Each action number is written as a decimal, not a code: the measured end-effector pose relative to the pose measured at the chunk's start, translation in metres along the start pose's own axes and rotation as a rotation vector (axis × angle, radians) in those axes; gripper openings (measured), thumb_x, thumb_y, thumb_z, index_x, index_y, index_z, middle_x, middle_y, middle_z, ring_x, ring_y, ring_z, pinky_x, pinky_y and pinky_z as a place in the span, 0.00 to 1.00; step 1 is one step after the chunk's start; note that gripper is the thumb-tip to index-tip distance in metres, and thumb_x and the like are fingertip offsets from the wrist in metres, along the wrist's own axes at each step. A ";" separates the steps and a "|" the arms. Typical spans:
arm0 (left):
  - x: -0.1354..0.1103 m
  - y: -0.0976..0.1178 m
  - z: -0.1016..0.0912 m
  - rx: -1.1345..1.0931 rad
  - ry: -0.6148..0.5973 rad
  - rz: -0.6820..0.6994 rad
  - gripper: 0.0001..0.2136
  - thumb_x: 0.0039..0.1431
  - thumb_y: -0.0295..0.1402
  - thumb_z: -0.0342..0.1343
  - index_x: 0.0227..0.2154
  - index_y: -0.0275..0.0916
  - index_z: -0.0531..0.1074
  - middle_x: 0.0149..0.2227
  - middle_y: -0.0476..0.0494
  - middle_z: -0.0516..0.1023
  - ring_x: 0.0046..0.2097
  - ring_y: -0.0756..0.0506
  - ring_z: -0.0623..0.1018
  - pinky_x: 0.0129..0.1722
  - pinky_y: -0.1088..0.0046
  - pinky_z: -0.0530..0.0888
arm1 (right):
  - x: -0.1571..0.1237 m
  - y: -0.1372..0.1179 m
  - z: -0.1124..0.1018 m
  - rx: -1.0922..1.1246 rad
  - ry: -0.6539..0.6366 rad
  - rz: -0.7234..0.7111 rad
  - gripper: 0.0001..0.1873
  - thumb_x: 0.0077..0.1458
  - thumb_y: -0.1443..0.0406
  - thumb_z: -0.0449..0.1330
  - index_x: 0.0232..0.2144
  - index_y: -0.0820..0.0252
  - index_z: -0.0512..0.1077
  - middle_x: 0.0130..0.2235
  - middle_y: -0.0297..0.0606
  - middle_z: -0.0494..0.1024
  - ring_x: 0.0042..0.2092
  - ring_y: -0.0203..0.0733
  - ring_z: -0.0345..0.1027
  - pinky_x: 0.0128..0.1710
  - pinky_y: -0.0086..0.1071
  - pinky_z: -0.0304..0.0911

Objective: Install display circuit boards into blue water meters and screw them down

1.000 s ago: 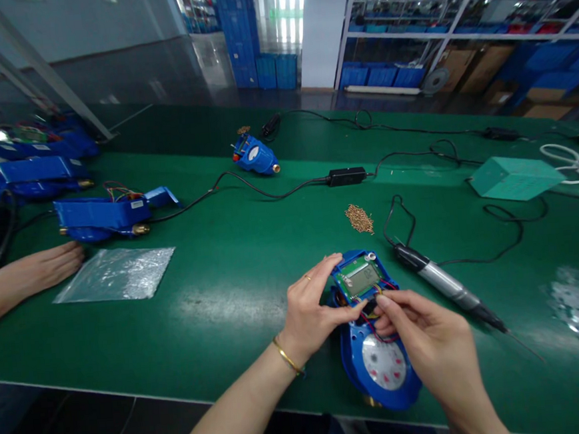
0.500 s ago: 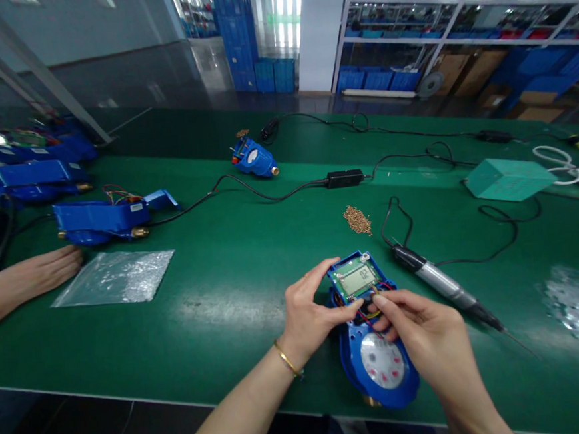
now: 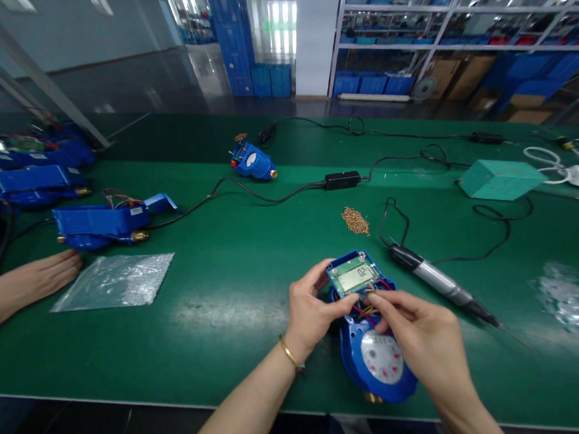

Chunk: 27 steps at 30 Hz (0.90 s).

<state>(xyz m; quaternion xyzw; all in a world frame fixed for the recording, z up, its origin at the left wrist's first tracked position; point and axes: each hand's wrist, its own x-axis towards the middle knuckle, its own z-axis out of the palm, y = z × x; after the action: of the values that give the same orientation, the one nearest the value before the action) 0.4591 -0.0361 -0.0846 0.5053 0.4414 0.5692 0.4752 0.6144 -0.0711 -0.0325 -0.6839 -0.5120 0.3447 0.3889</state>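
A blue water meter [image 3: 351,359] lies near the table's front edge, its electronics box uncovered. Its round dial [image 3: 382,357] faces up, and a circuit board with a lit display [image 3: 356,277] sits at the far end. My left hand [image 3: 310,312] is wrapped round the left side of the box, its thumb reaching across to the wiring. From the right, my right hand [image 3: 423,330] pinches a small dark part [image 3: 364,297] among the wires just below the display. Red and yellow wires [image 3: 364,313] show beneath the fingertips, which partly hide that dark part.
An electric screwdriver [image 3: 440,282] lies to the right, with small screws [image 3: 354,220] piled behind the meter. Further left are a clear plastic bag [image 3: 117,282], another person's hand [image 3: 48,279] and more blue meters [image 3: 100,222]. Cables [image 3: 288,196] cross the table.
Both hands' fingertips have shifted slightly up toward the display, and more of the yellow wires shows below them. My left hand still grips the meter.
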 end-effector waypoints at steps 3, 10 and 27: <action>0.001 -0.003 0.001 -0.067 0.011 -0.049 0.29 0.42 0.36 0.71 0.49 0.33 0.74 0.46 0.38 0.82 0.48 0.39 0.81 0.52 0.63 0.78 | 0.004 -0.006 -0.002 0.041 -0.066 0.029 0.20 0.47 0.51 0.63 0.29 0.61 0.81 0.16 0.35 0.74 0.19 0.39 0.67 0.20 0.29 0.60; 0.010 -0.004 -0.005 -0.148 -0.165 -0.104 0.30 0.41 0.38 0.72 0.48 0.34 0.72 0.48 0.34 0.81 0.50 0.38 0.81 0.54 0.57 0.76 | 0.003 -0.002 -0.002 0.016 -0.041 0.008 0.19 0.47 0.51 0.63 0.27 0.61 0.80 0.15 0.35 0.72 0.17 0.39 0.65 0.18 0.29 0.59; 0.020 0.012 0.009 0.143 -0.231 0.040 0.28 0.40 0.44 0.73 0.42 0.39 0.70 0.37 0.47 0.78 0.39 0.44 0.78 0.39 0.71 0.75 | -0.002 0.003 0.000 -0.135 0.044 -0.176 0.16 0.52 0.54 0.58 0.23 0.59 0.77 0.15 0.32 0.71 0.15 0.36 0.63 0.16 0.28 0.56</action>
<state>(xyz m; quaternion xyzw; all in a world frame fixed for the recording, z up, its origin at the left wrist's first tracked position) 0.4661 -0.0181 -0.0683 0.6087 0.4131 0.4835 0.4743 0.6155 -0.0740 -0.0348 -0.6684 -0.5834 0.2589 0.3819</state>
